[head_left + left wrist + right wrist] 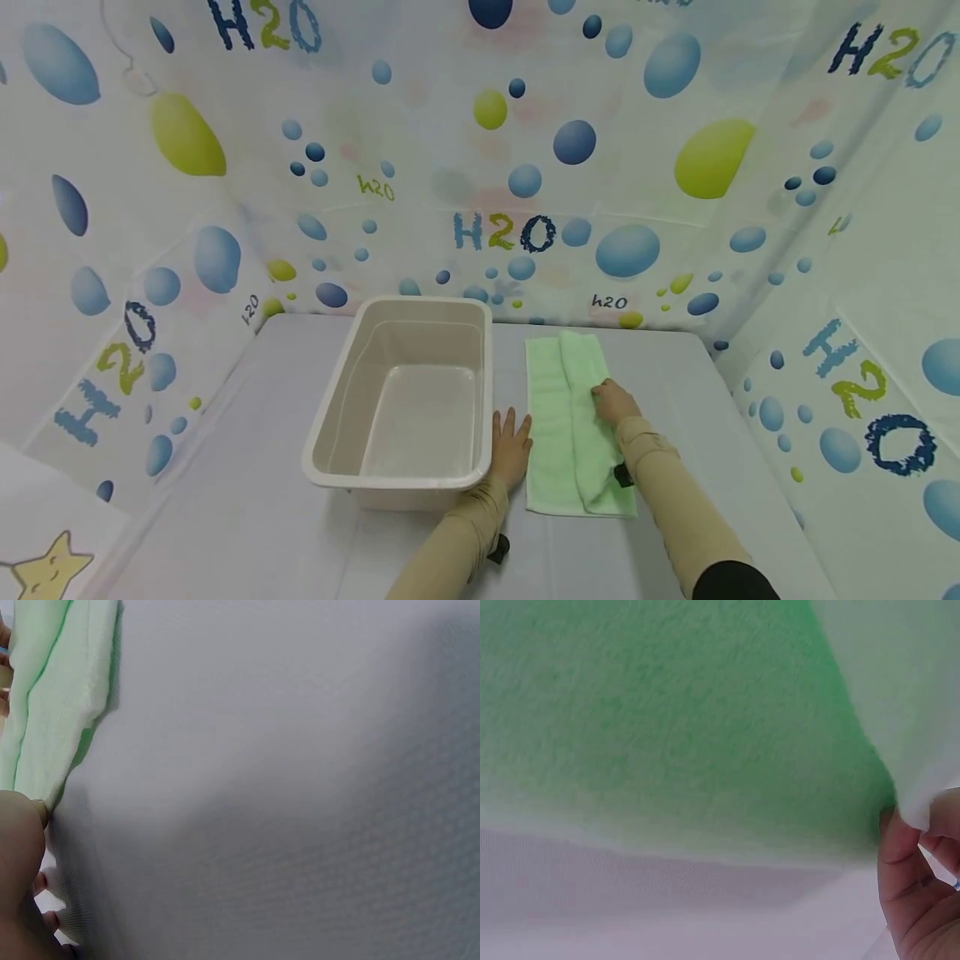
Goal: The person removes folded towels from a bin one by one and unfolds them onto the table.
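A light green towel lies on the table with one long side folded over lengthwise. My right hand is at its right edge in the head view. The right wrist view shows the thumb and fingers of the right hand pinching the towel's edge, which is raised a little. Between the basin and the towel, my left hand rests with fingers spread. In the left wrist view, the left hand has its thumb by the towel's border; whether it presses the cloth is unclear.
A beige plastic basin stands left of the towel, close to the left hand, with nothing in it. Both are on a white-covered table. Patterned curtains surround the table at the back and sides.
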A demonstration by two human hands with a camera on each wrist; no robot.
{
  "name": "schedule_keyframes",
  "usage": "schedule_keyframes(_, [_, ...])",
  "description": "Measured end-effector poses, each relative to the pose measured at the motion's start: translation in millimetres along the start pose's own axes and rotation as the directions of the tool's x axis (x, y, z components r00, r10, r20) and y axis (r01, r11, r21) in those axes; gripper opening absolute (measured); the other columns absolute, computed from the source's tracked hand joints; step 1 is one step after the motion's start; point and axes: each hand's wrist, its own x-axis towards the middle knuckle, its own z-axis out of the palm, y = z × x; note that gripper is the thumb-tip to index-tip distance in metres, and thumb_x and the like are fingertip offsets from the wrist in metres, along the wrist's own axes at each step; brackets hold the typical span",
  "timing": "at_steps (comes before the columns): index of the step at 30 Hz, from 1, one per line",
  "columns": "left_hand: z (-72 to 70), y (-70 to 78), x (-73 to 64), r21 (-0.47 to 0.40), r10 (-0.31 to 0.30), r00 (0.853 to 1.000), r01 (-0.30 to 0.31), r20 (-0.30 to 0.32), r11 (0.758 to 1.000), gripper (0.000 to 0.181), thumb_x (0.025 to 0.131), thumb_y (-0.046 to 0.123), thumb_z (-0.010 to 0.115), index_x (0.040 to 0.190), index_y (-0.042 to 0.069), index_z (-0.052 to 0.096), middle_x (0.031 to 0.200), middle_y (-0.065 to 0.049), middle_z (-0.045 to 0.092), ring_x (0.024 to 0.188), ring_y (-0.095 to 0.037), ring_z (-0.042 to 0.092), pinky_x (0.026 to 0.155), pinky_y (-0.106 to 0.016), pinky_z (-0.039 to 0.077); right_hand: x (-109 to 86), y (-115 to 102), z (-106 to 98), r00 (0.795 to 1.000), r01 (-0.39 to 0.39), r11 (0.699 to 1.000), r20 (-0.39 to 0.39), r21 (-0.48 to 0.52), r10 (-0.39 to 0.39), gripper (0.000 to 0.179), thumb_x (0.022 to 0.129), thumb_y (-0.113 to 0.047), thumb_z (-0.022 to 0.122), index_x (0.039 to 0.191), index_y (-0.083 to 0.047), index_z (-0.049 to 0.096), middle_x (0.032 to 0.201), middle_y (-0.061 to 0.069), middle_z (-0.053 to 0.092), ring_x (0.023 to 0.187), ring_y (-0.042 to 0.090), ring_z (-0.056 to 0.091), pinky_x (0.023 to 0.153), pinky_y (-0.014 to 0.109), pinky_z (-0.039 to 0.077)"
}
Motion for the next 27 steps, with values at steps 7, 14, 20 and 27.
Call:
schedule_keyframes(7, [2.5,-0.8,-0.5,-0.026,-0.008,1.000,0.009,0.021,1.000,0.040,0.086,0.032,0.046,0.123,0.018,0.051,0.127,-0.010,0.050,0.122,-0.023,0.042,0.102,-0.041,0.025,-8.6,10.6,-6.2,0.999,-0.039,0.999,-0.014,-0.005,0.038,0.037,0.080,-0.002,0.054,0.116,0.005,0.053,0.111,0.024,0.050,0.098,0.038,0.052,0.083,0.045,0.044])
schedule_keyframes(14, [2.1,-0.7,-0.6,-0.051,-0.012,1.000,0.013,0.016,0.999,0.040,0.086,0.031,0.046,0.123,0.017,0.051,0.128,-0.012,0.049,0.122,-0.023,0.042,0.102,-0.042,0.026,-10.1,26.3,-8.7,0.999,-0.050,0.999,0.005,-0.010,0.050,0.039,0.082,-0.002,0.051,0.119,0.006,0.049,0.119,0.027,0.045,0.105,0.040,0.049,0.084,0.044,0.044])
schedule_keyframes(20, [-2.4,-0.2,-0.9,-0.076,-0.023,0.998,0.027,0.053,0.997,0.040,0.087,0.030,0.045,0.124,0.017,0.050,0.130,-0.012,0.047,0.124,-0.025,0.040,0.103,-0.042,0.025,-14.5,42.6,-9.8,0.989,-0.081,0.994,0.125,0.068,0.072,0.048,0.080,0.001,0.043,0.128,0.007,0.038,0.123,0.029,0.037,0.081,0.029,0.054,0.047,0.029,0.046])
schedule_keyframes(27, [-2.7,-0.2,-1.2,-0.063,-0.023,0.999,0.026,0.049,0.998,0.040,0.087,0.030,0.046,0.124,0.017,0.050,0.129,-0.012,0.047,0.123,-0.025,0.040,0.103,-0.042,0.026,-24.8,61.2,-15.3,0.986,-0.095,0.995,0.137,0.036,0.090,0.052,0.077,0.000,0.047,0.127,0.008,0.037,0.123,0.030,0.036,0.090,0.035,0.052,0.063,0.034,0.048])
